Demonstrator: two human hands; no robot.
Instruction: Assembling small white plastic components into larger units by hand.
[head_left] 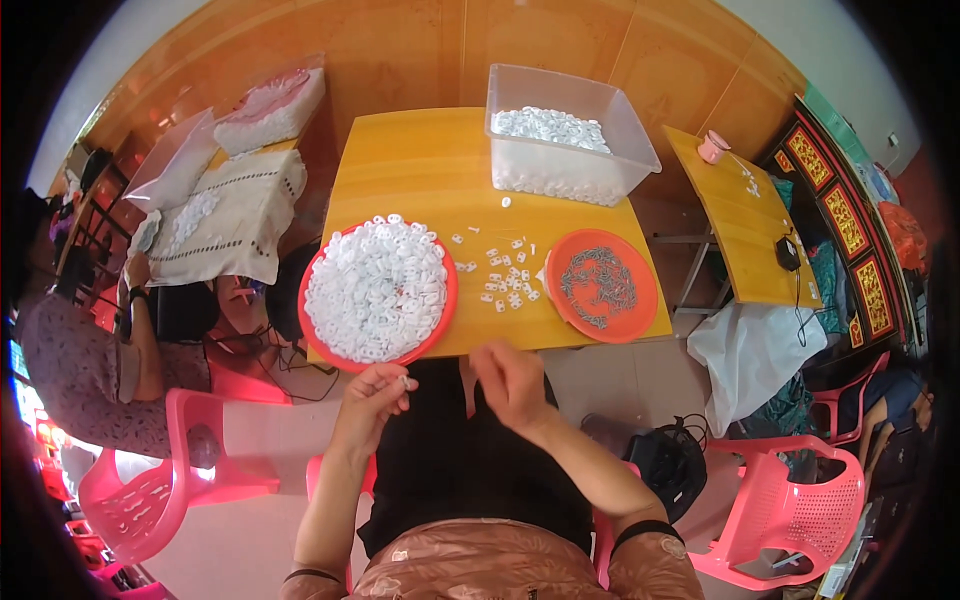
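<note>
My left hand (372, 400) is positioned above my lap, just in front of the near edge of the surface (420, 160), a yellow wooden top. Its thumb and forefinger grip a small white plastic piece (405, 382) at their tips. My right hand (512, 388) is beside it, apart from it, with the fingers curled inward; I cannot tell whether it contains anything, as it is blurred and the fingers hide the palm.

Component layout: a round red plastic tray (452, 290) is located at the near left corner of the surface, directly beyond my left hand. It carries a high heap of white two-holed plastic pieces (375, 290). A shallow round orange-red plastic dish (622, 330) is located at the near right corner and contains loose grey metal screws (615, 290). Between the two containers lies a loose group of scattered white pieces (515, 283). A rectangular clear plastic bin (630, 172), partly filled with similar white stock (553, 128), stands at the far right corner. One single white part (506, 202) lies just in front of the bin.
</note>
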